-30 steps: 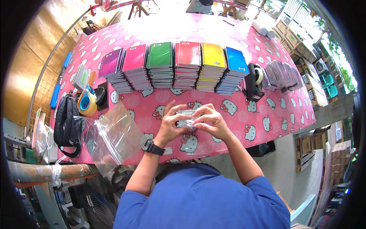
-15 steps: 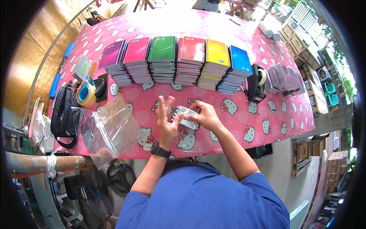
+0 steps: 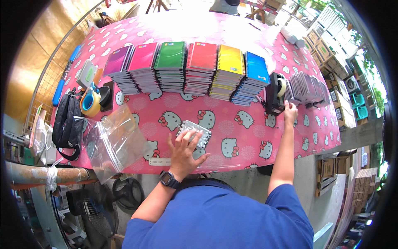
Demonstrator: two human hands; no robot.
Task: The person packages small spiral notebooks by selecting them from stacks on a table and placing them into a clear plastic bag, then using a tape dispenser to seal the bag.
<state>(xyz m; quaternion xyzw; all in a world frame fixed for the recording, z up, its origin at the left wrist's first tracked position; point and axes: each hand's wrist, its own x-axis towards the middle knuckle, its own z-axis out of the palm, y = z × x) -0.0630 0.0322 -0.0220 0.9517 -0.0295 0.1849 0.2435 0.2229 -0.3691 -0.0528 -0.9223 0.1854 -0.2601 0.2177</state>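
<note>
A small spiral-edged bundle in shiny clear wrap [image 3: 204,140] lies on the pink table near its front edge. My left hand [image 3: 184,152], with a black watch at the wrist, rests on it from the near side, fingers spread. Over to the right, my right hand [image 3: 291,113] reaches to the near side of the black tape dispenser [image 3: 275,97], which carries a roll of clear tape. Its fingers are drawn together in a pinch. Whatever is between the fingertips is too small to make out.
Stacks of spiral notebooks, from purple [image 3: 118,58] to blue [image 3: 257,68], stand in a row beyond my hands. Wrapped bundles [image 3: 309,89] sit right of the dispenser. Clear plastic bags [image 3: 114,139], a black pouch [image 3: 68,124] and tape rolls [image 3: 91,103] lie on the left.
Both hands were on the wrapped bundle. My right hand has let go and moved right to the tape dispenser. My left hand has lowered from upright to spread over the bundle.
</note>
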